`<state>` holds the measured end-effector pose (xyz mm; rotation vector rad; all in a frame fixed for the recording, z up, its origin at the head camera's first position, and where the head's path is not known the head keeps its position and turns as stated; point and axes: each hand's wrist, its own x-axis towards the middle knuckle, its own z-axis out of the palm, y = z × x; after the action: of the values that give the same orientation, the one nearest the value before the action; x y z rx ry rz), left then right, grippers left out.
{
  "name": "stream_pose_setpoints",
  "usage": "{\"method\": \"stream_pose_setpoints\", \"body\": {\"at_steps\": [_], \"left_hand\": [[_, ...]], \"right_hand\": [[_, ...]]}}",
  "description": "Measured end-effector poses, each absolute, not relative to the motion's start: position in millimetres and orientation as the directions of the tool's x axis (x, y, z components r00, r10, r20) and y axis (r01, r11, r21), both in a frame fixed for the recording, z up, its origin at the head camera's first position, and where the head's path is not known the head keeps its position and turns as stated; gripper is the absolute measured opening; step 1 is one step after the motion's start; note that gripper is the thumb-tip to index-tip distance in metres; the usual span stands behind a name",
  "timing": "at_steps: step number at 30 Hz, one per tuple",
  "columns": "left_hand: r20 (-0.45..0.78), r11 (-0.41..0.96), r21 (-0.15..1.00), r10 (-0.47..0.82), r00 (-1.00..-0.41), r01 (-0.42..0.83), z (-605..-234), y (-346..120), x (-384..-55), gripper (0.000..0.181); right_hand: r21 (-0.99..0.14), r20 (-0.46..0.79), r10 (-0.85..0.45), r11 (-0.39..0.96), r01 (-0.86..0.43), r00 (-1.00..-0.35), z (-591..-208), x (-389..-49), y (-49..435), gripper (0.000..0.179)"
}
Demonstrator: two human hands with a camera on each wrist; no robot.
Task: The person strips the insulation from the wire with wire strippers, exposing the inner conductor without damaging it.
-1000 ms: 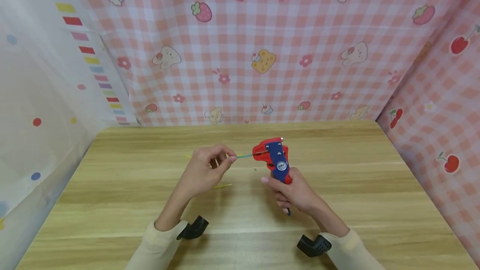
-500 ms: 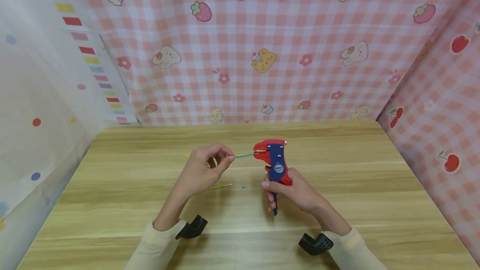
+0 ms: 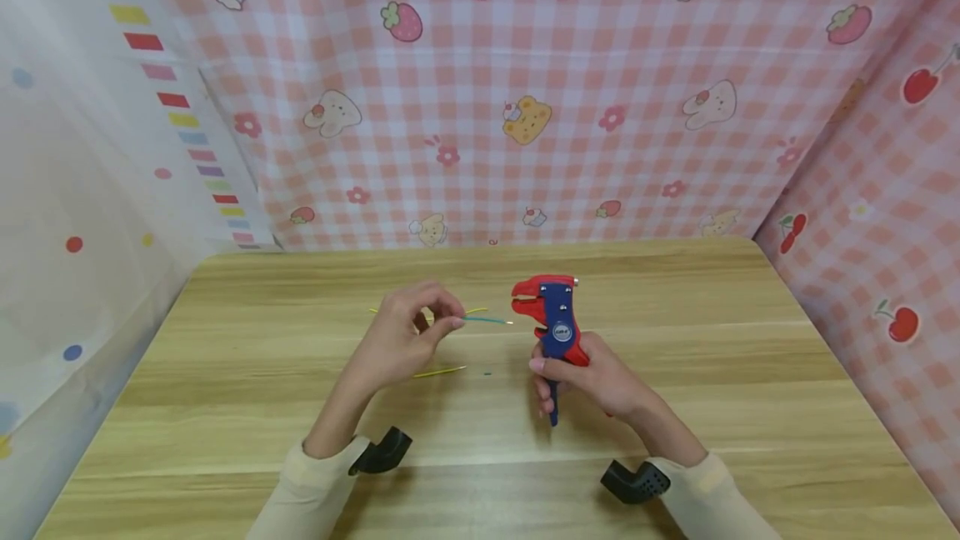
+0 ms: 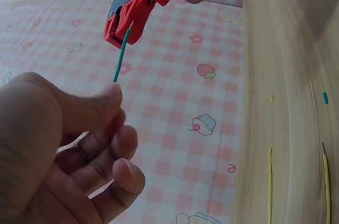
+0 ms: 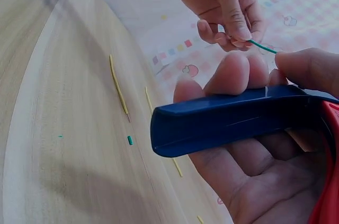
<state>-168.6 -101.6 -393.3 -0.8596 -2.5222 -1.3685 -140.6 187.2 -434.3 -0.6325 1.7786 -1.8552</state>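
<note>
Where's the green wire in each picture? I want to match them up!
Head: just below the middle, the green wire sticks out of the left hand.
Left wrist: upper part, left of the middle; the green wire points upward.
Right wrist: upper right; the green wire goes behind the right hand, which hides its end.
Shared landmark: the red-and-blue wire stripper, partly visible in both wrist pictures.

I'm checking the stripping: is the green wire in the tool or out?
Out. In the head view, the green wire ends in a visible bare tip, apart from the tool.
</note>
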Motion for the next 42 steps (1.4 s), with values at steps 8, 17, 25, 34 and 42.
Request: {"method": "stream_pose_setpoints", "body": {"at_steps": [8, 17, 25, 34, 42], "left_hand": [[0.34, 0.455, 0.731, 0.404, -0.849, 0.509, -393.7, -105.0, -171.5, 0.014], [0.29, 0.505, 0.723, 0.396, -0.871, 0.471, -397.9, -108.7, -175.3, 0.01], [0.23, 0.523, 0.736, 0.405, -0.885, 0.431, -406.7, -114.2, -182.0, 0.012], [0.188, 0.54, 0.742, 0.402, -0.896, 0.398, -421.0, -124.9, -192.2, 0.014], [0.04, 0.556, 0.781, 0.409, -0.912, 0.284, -431.2, -134.1, -198.3, 0.012]], "right_hand": [[-1.0, -0.006, -0.637, -0.02, 0.024, -0.771, -435.7, -142.2, 190.2, 0.016], [-1.0, -0.014, -0.628, -0.004, 0.021, -0.778, -437.3, -145.0, 194.8, 0.016], [-0.999, -0.016, -0.628, -0.013, 0.031, -0.778, -437.7, -147.5, 197.5, 0.016], [-0.998, -0.043, -0.613, -0.002, 0.056, -0.789, -438.5, -148.6, 199.7, 0.018], [-0.999, -0.043, -0.594, 0.011, 0.046, -0.803, -441.5, -150.8, 202.8, 0.015]]}}
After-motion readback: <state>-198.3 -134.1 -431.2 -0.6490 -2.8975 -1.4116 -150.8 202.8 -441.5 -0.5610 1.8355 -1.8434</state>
